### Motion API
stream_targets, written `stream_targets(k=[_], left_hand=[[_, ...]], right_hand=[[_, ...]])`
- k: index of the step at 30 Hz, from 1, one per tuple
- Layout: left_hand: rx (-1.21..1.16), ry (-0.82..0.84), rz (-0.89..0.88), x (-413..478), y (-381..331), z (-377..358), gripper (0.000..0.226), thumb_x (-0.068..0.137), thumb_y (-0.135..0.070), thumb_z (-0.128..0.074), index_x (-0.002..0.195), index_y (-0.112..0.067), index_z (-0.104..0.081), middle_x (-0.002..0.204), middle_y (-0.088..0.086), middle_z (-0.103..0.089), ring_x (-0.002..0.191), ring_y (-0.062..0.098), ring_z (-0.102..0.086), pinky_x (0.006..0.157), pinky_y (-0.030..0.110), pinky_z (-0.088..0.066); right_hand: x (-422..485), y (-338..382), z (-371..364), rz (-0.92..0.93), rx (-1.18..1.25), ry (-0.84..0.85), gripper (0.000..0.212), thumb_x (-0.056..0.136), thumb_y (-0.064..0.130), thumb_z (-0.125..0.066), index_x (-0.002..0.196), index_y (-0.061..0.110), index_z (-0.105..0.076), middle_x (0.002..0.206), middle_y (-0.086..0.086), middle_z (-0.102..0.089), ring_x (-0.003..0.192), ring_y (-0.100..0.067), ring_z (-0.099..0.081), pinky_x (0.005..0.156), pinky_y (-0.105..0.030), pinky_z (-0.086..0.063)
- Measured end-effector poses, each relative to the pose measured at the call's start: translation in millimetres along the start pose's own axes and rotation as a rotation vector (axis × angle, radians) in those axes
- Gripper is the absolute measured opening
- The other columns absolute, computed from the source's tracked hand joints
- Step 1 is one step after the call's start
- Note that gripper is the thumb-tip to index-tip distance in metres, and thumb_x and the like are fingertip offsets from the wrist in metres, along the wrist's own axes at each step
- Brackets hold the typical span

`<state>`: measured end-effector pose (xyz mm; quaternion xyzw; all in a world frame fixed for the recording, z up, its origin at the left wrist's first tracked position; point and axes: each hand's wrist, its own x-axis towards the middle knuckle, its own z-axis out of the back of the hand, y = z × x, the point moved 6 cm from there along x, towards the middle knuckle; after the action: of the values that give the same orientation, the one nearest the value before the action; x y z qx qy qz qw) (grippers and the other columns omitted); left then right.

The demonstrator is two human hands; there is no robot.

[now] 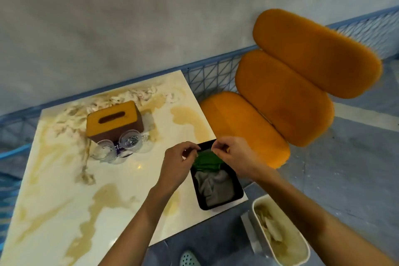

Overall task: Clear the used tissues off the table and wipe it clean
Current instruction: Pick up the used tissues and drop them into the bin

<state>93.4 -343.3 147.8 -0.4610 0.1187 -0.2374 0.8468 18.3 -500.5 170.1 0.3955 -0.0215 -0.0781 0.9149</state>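
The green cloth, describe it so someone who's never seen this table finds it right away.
Start at the marble table and go to the black tray on its right edge. The green cloth sits at the tray's far end, pinched by both hands; the cloth beside it is grey.

A single head-worn wide-angle camera looks forward and steeply down, close over the cream marble-patterned surface [64,201], the grey wall behind it.
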Motion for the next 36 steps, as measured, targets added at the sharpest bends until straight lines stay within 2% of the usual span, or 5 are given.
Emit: stream_targets(k=[17, 21, 24, 32, 36], left_hand=[[0.150, -0.072, -0.029, 103.3, 44.5, 144.6, 0.014, 0.091, -0.016, -0.059, 0.097, -0.019, -0.071, 0.089, -0.001, -0.071, 0.078, 0.012, -0.066, 0.079, 0.039, -0.056], [0.192, -0.045, -0.009, 134.7, 62.0, 155.5, 0.014, 0.092, -0.017, -0.059, 0.099, -0.021, -0.070, 0.090, -0.004, -0.071, 0.078, 0.009, -0.065, 0.076, 0.037, -0.056], [0.209, -0.008, 0.033, 161.9, 78.7, 161.2, 0.015, 0.093, -0.017, -0.057, 0.101, -0.020, -0.069, 0.090, -0.004, -0.069, 0.068, 0.010, -0.062, 0.068, 0.037, -0.056], [0.346, 0.101, 0.112, 275.2, 134.8, 167.5, 0.021, 0.090, -0.012, -0.056, 0.107, -0.017, -0.068, 0.089, -0.004, -0.063, 0.080, 0.017, -0.060, 0.076, 0.035, -0.051], [0.406, 0.138, 0.130, 330.3, 169.5, 159.8, 0.026, 0.088, -0.012, -0.056, 0.111, -0.018, -0.066, 0.102, -0.002, -0.068, 0.087, 0.019, -0.062, 0.081, 0.036, -0.052]], right_hand=[[156.0, 106.3, -44.9, 0.046, -0.085, -0.073, 0.012, 0.094, 0.015, -0.060, 0.101, 0.015, -0.071, 0.094, 0.001, -0.069, 0.083, -0.010, -0.061, 0.072, -0.017, -0.049], [197.6, 100.5, -51.3, 0.046, -0.112, -0.054, 0.013, 0.094, 0.016, -0.060, 0.101, 0.014, -0.071, 0.095, 0.001, -0.070, 0.082, -0.010, -0.060, 0.066, -0.009, -0.041], [234.0, 88.7, -56.5, 0.017, -0.137, -0.022, 0.013, 0.094, 0.018, -0.059, 0.101, 0.016, -0.070, 0.096, 0.001, -0.069, 0.083, -0.011, -0.060, 0.071, -0.016, -0.047], [363.9, 36.4, -72.7, -0.059, -0.180, 0.089, 0.023, 0.091, 0.019, -0.065, 0.114, 0.019, -0.063, 0.092, 0.002, -0.063, 0.078, -0.013, -0.057, 0.070, -0.021, -0.047], [421.3, 3.2, -88.6, -0.073, -0.221, 0.156, 0.040, 0.088, 0.019, -0.069, 0.126, 0.020, -0.057, 0.107, -0.003, -0.063, 0.087, -0.017, -0.057, 0.079, -0.026, -0.049]])
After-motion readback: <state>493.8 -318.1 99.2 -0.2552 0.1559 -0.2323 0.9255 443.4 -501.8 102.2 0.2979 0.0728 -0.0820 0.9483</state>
